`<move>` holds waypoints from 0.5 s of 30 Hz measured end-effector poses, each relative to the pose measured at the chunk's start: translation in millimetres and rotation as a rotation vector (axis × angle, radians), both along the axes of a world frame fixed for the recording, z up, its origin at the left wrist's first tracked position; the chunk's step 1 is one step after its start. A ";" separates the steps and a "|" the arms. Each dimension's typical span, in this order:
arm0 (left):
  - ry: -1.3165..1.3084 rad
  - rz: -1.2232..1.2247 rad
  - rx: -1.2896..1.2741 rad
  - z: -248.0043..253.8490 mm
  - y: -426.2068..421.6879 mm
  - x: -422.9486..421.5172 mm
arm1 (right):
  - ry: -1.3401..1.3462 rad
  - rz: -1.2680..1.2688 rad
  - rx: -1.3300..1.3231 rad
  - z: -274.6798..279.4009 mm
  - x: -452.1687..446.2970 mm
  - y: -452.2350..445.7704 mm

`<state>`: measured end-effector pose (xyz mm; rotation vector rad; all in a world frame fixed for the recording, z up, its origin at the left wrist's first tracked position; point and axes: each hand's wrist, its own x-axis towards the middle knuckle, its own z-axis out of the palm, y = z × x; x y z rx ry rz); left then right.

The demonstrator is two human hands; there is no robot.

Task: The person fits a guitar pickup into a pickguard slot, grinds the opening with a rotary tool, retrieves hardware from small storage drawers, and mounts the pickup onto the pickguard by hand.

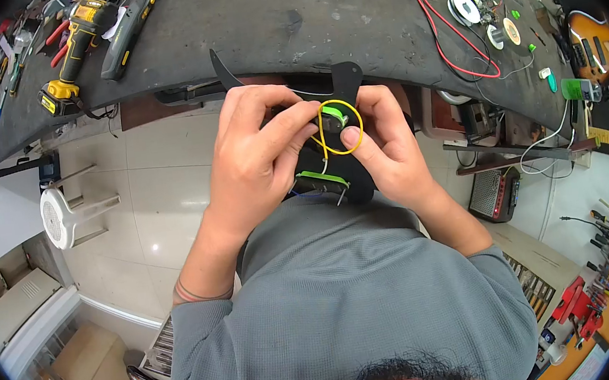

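Note:
A yellow wire loops in front of a small green and black part, held up between my hands. My left hand pinches at the wire near the left side of this part, its fingertips close together. On the other side, my right hand grips the part with thumb and bent fingers. Below them a second part, long and black with a green edge, lies close to my shirt. A thin black plate with a curved horn reaches out behind my hands; much of it is hidden by them.
On the dark workbench lie a yellow and black cordless drill at left, a red cable and wire spools at right. A white stool stands left. A sunburst guitar body is at far right.

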<state>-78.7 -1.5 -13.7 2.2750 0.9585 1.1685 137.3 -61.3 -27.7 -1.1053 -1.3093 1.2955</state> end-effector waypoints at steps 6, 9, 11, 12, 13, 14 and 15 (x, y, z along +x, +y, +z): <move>-0.007 0.000 -0.002 -4.1 -4.6 3.6 | -0.102 -0.130 0.057 0.9 -9.3 -4.2; -0.010 0.001 -0.020 -3.7 -6.3 2.9 | -0.094 -0.174 0.068 -0.2 -14.2 -5.4; -0.011 0.002 -0.017 -4.3 -7.6 2.2 | -0.097 -0.185 0.072 0.3 -15.5 -8.0; -0.012 0.001 -0.009 -5.0 -8.0 2.5 | -0.121 -0.189 0.079 1.3 -15.3 -9.4; -0.013 0.000 0.000 -5.7 -8.2 2.6 | -0.146 -0.193 0.087 2.2 -15.3 -10.7; -0.013 0.004 -0.010 -5.7 -8.2 2.2 | -0.134 -0.208 0.088 2.6 -16.4 -11.4; -0.013 0.008 -0.020 -4.8 -7.9 1.6 | -0.122 -0.223 0.089 3.0 -18.3 -11.9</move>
